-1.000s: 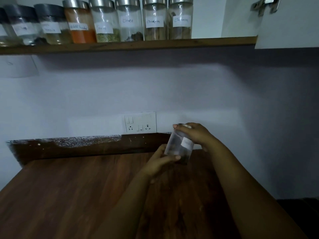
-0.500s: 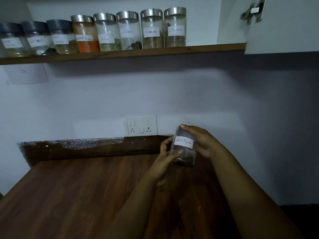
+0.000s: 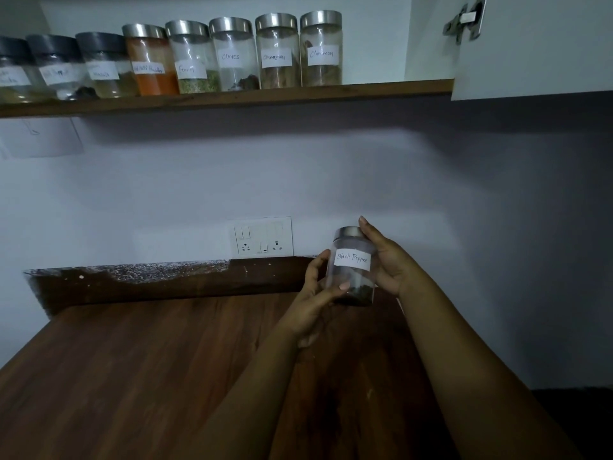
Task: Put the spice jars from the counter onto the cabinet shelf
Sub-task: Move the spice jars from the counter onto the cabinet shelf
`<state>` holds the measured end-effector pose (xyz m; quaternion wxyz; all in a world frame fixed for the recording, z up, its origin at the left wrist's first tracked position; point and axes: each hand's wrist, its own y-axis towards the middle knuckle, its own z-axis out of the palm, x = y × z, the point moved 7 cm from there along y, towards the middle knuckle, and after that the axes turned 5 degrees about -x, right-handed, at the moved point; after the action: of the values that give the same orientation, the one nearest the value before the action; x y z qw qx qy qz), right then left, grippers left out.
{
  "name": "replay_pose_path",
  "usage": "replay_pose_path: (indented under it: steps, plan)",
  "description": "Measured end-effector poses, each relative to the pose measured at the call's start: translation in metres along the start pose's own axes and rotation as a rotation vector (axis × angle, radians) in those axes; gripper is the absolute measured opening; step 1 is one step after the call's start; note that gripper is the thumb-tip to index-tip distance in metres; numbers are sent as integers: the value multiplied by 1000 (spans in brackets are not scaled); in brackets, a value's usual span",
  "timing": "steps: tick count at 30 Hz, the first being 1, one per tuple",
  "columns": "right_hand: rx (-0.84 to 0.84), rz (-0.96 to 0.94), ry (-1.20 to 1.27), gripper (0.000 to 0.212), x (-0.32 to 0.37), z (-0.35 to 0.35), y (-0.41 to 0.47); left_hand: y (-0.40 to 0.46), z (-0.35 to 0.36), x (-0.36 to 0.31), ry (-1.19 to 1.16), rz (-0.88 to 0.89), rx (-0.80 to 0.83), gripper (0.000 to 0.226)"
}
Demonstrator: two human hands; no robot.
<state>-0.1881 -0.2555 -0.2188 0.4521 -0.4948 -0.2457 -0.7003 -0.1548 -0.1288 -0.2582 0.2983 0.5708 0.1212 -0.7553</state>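
Standing along a wooden cabinet shelf (image 3: 381, 89) high on the wall is a row of eight spice jars (image 3: 232, 54), packed side by side and touching. Five on the right have silver lids, three on the left have dark lids. Handwritten white labels include "Cloves" and "Cinnamon"; the leftmost labels are too blurred to read. To the right of the last jar a stretch of shelf is bare. An open white cabinet door (image 3: 537, 51) with a metal hinge (image 3: 466, 18) hangs at the upper right. Lower on the pale wall sits a white switch and socket plate (image 3: 263, 236), above a dark worn backsplash strip (image 3: 159, 280).

Below, a dark wooden bench (image 3: 116, 376) fills the lower view. Both bare forearms reach forward over it. Held upright above its far edge, near the wall, is a clear jar (image 3: 352, 265) with a silver lid, labelled "Black Pepper", with dark contents at the bottom. The left hand (image 3: 315, 302) cups its lower left side, thumb across the glass. The right hand (image 3: 388, 260) wraps its right side, fingers behind, one fingertip rising past the lid. Both grips are closed around the jar.
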Motion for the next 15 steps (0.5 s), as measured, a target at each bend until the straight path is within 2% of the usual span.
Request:
replay_pose_path:
  steps: [3, 7, 10, 15]
  plan:
    - [59, -43, 11, 67, 3, 2, -2, 6, -2, -6, -38, 50, -55, 72]
    - [119, -14, -177, 80, 1, -4, -7, 18, -9, -21, -95, 127, -152, 65]
    - [168, -77, -254, 87, 9, 2, -9, 30, -7, -39, -77, 192, -187, 61]
    - [120, -291, -227, 93, 62, 9, -11, 47, 6, -77, 164, 296, -227, 60]
